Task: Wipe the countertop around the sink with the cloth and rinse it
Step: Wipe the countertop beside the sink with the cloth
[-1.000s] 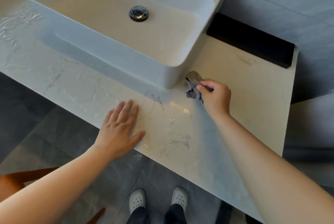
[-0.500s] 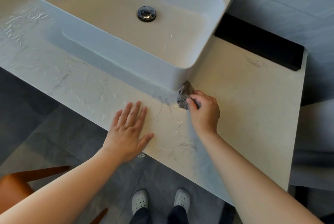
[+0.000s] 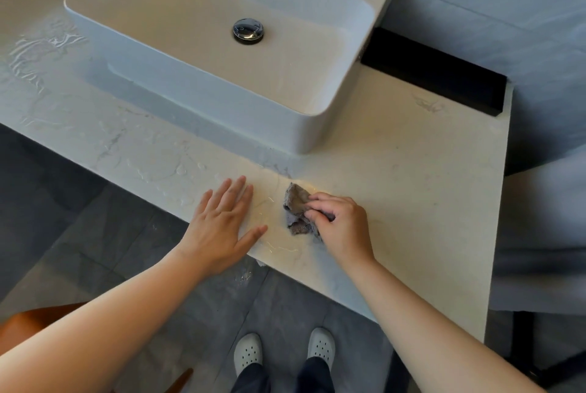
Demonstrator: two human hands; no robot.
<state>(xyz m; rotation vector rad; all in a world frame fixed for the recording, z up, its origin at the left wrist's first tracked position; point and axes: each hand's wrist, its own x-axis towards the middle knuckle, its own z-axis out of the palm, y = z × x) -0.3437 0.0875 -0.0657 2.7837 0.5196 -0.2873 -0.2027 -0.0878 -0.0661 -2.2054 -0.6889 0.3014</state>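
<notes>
Gripping the crumpled grey cloth in my right hand, fingers curled over it, I press it to the pale veined stone worktop near its front edge. My left hand lies flat just beside it, fingers straight. The glossy white rectangular sink stands behind. Wet streaks glisten towards the left edge.

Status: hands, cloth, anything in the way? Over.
Left hand flat on countertop, fingers straight. Right hand grips grey cloth, pressed to countertop in front of sink. Left hand sits just left of cloth; water beads beyond it.
</notes>
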